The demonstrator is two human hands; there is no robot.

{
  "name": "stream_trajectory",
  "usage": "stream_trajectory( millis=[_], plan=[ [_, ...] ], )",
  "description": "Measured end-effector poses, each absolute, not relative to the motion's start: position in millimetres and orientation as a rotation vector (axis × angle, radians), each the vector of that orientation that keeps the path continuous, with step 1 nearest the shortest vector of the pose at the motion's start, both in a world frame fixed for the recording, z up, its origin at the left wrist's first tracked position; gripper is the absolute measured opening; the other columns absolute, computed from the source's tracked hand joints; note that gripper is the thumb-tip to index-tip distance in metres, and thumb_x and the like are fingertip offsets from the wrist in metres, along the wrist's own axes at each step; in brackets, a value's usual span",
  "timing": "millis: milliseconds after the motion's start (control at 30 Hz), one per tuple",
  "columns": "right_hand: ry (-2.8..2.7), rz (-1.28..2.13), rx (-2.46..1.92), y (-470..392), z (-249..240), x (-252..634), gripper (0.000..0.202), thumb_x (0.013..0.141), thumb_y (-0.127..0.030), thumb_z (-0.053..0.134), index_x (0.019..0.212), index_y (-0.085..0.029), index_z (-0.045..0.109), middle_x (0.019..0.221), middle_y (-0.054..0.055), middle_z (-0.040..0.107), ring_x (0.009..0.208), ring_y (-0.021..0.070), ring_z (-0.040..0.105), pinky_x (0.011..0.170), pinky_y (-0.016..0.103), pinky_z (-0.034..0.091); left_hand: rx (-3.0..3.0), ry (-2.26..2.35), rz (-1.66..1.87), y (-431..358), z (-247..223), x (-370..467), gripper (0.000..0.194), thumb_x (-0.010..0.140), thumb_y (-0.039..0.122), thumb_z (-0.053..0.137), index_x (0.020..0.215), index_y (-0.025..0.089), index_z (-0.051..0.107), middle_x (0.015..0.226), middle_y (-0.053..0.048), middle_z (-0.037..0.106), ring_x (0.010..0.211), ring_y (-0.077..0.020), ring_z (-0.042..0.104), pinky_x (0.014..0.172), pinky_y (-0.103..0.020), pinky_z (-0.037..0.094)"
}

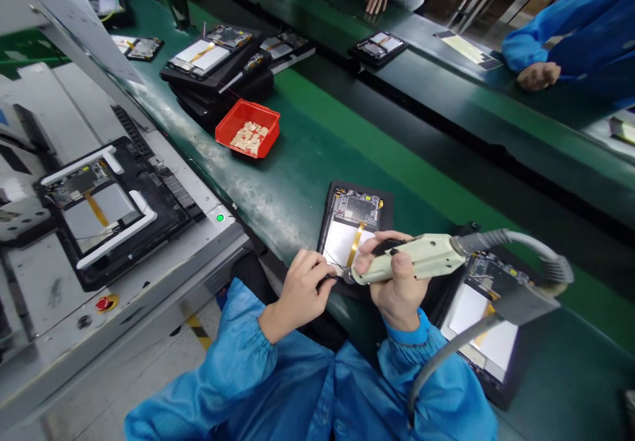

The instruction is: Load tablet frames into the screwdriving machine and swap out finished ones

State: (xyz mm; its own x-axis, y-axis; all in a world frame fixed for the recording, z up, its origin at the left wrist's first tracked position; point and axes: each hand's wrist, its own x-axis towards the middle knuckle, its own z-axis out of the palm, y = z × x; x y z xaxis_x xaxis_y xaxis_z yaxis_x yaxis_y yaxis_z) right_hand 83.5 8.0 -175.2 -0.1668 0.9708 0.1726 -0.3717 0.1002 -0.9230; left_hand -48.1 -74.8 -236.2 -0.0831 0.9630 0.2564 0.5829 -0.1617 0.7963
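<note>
My right hand (399, 285) is wrapped round a pale green handheld tool (426, 258) with a grey cable at its back end. The tool's round tip is at the lower edge of an open tablet-like device (357, 208), which shows a circuit board, a white battery and an orange ribbon. My left hand (302, 290) is closed in a pinch on a small dark item (327, 280) beside that tip; I cannot make out what it is. Both hands partly cover the device's lower end.
A red bin (272, 138) holds small beige pieces. Stacked devices (213, 57) lie behind it. Another open device (483, 315) is at the right, under the cable. On the left stands a machine (198, 229) with a device in its frame. Two people are across the line.
</note>
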Motion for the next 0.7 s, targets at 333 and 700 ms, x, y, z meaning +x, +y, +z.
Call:
stream_trajectory(
  millis=[333,700],
  plan=[
    [-1.098,1.433,-0.666,3.8,-167.9,86.7,0.024,0.090,-0.041,0.062,0.102,-0.021,0.064,0.076,0.002,0.068,0.043,0.0119,0.056,0.046,0.030,0.048,1.777,1.697,1.025,-77.7,-231.0,-50.8,0.012,0.089,0.020,0.065,0.100,0.024,0.068,0.096,-0.005,0.064,0.094,-0.0230,0.054,0.082,-0.041,0.045],
    [-1.178,1.445,-0.606,0.2,-156.1,87.4,0.027,0.090,-0.042,0.063,0.105,-0.021,0.063,0.088,0.006,0.072,0.045,0.0134,0.059,0.047,0.032,0.049,1.815,1.726,0.988,-75.1,-225.5,-43.6,0.004,0.091,0.026,0.064,0.093,0.024,0.068,0.089,-0.004,0.066,0.089,-0.0227,0.055,0.077,-0.041,0.042]
  ],
)
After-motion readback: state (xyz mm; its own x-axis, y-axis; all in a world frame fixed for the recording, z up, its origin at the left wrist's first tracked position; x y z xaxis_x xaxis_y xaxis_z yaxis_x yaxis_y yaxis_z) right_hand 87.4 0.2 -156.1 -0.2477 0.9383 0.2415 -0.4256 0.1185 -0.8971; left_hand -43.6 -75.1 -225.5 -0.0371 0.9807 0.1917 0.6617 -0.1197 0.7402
